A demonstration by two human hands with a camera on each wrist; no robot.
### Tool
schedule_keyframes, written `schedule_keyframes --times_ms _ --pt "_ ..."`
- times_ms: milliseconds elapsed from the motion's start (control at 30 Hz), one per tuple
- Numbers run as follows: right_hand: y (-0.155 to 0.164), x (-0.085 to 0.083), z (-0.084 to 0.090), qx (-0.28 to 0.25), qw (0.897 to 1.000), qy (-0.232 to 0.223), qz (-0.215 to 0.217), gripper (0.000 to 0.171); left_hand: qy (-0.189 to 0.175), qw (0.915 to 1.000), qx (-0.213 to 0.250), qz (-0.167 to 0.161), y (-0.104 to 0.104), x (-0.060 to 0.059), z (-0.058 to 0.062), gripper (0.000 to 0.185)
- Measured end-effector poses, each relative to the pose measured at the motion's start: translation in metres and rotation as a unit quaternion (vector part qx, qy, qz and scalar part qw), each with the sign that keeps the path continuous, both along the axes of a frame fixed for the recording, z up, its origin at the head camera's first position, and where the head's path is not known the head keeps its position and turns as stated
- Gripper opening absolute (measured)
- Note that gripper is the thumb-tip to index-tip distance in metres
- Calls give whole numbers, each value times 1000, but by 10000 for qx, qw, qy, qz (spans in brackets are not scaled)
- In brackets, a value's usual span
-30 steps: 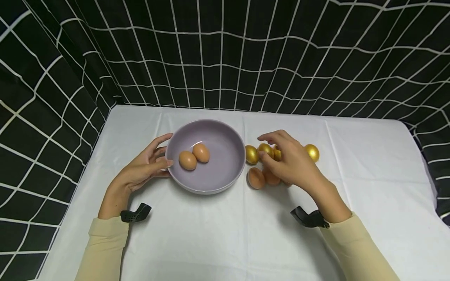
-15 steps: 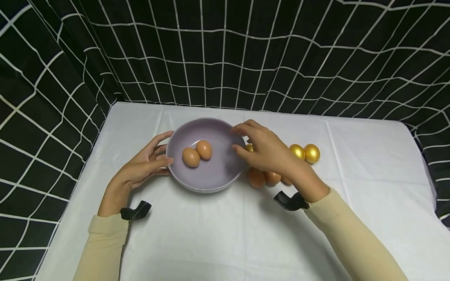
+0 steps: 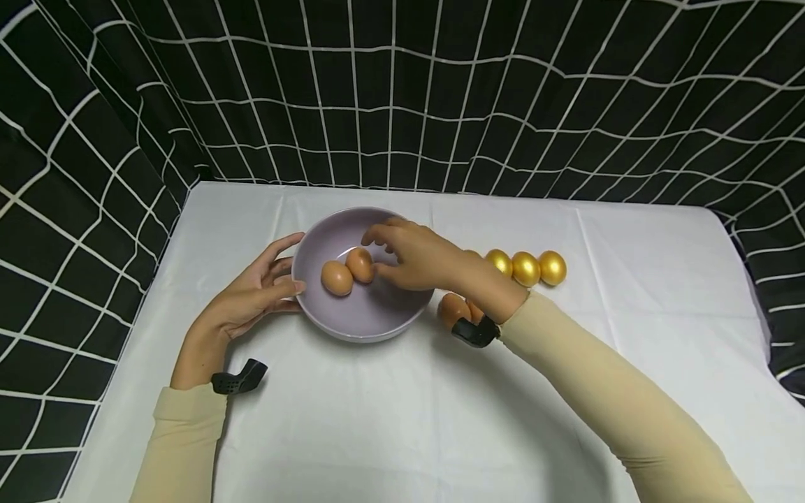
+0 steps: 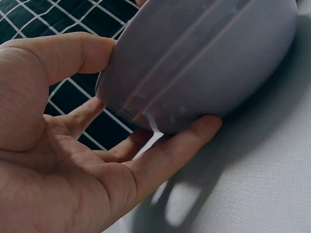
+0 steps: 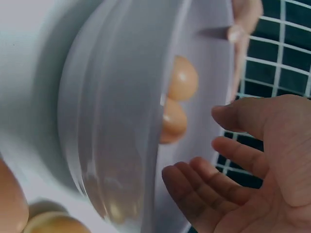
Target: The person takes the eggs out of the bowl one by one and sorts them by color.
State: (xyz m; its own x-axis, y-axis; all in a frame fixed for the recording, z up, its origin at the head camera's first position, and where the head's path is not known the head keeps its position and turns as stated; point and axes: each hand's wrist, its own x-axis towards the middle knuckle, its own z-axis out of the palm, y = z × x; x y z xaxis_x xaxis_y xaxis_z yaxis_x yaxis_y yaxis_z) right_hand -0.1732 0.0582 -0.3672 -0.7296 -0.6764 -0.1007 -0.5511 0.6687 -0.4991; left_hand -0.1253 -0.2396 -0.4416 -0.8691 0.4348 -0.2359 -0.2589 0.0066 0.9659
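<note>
A mauve bowl point(image 3: 339, 328) stands on the white cloth with two brown eggs, one egg point(image 3: 337, 278) touching the other egg point(image 3: 360, 265). At the bowl's left side my left hand point(image 3: 254, 290) holds it, thumb on the rim and fingers against the outer wall, as the left wrist view shows the thumb point(image 4: 82, 56) and a finger point(image 4: 165, 160). Over the right half of the bowl hovers my right hand point(image 3: 418, 258), fingers spread and slightly bent. Nothing is between the fingers in the right wrist view, where the eggs point(image 5: 182, 77) lie beyond the near rim.
Right of the bowl lies a row of golden eggs point(image 3: 525, 269), partly covered by the right forearm. Nearer the front are brown eggs point(image 3: 453, 309), partly hidden by the black wrist camera point(image 3: 476, 331). A dark cloth with white grid lines point(image 3: 377, 91) hangs behind the table.
My right hand has travelled left, from over the golden eggs across the rim to above the bowl's inside. My left hand keeps its hold on the bowl.
</note>
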Motion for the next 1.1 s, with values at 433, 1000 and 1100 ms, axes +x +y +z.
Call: schedule_keyframes --times_ms 433,1000,1100 --pt "-40 -7 -8 761 9956 93 539 23 4 10000 55 -13 -2 3 -4 85" --pt "-60 -35 -14 1245 9897 -194 673 27 75 9999 58 -69 -2 -2 -5 86" --pt "-57 -37 -15 1087 9915 -133 707 23 100 9999 85 -61 -3 -2 -4 85"
